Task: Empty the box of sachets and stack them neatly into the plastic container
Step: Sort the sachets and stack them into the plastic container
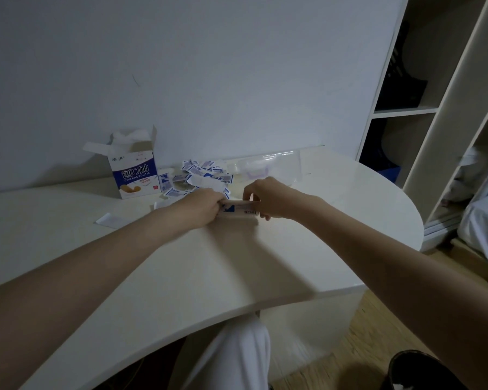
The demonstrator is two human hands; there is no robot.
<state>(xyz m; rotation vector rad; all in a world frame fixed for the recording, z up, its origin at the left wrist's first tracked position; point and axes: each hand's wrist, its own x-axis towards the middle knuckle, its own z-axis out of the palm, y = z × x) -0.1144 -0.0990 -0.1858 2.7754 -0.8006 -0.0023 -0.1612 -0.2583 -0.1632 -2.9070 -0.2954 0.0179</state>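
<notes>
A blue and white box (pixel 134 173) stands open against the wall, with white paper sticking out of its top. Several white and blue sachets (pixel 200 175) lie in a loose heap to its right. A clear plastic container (pixel 268 167) sits behind the heap, near the wall. My left hand (pixel 202 206) and my right hand (pixel 265 197) together hold a small stack of sachets (pixel 238 208) by its two ends, just above the table in front of the heap.
The white table (pixel 237 263) has a curved front edge and a rounded right end. Two loose sachets (pixel 107 220) lie left of my left hand. Open shelves (pixel 406 108) stand at the right, with a bed (pixel 482 226) beyond them.
</notes>
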